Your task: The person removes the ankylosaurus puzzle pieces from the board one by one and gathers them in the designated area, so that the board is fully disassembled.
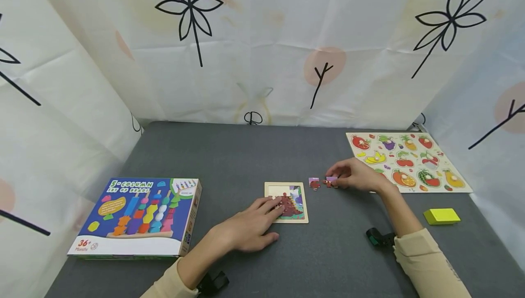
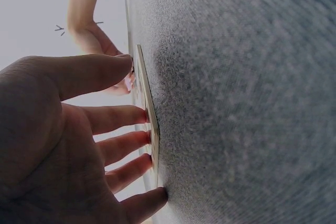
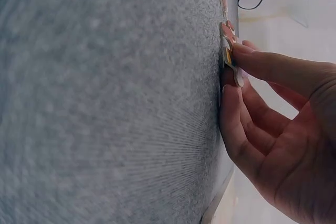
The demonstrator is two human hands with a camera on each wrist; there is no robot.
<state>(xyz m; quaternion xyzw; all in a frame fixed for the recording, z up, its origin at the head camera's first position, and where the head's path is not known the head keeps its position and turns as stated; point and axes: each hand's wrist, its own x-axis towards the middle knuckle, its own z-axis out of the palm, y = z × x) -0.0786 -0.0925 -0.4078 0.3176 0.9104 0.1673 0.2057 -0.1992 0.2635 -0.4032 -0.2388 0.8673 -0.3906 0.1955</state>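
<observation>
Just off frame edge (image 1: 304, 201), puzzle piece (image 1: 314, 183)

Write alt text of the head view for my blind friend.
A person's left hand rests on a framed puzzle while the right hand pinches a loose piece; another piece lies nearby. At left sits a blue toy box; at right, a fruit board and yellow block.

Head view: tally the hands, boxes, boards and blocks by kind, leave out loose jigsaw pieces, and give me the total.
Hands: 2 (left hand, right hand)
Bead-set box: 1
Framed dinosaur jigsaw: 1
Fruit picture board: 1
Yellow block: 1
Total: 6
</observation>
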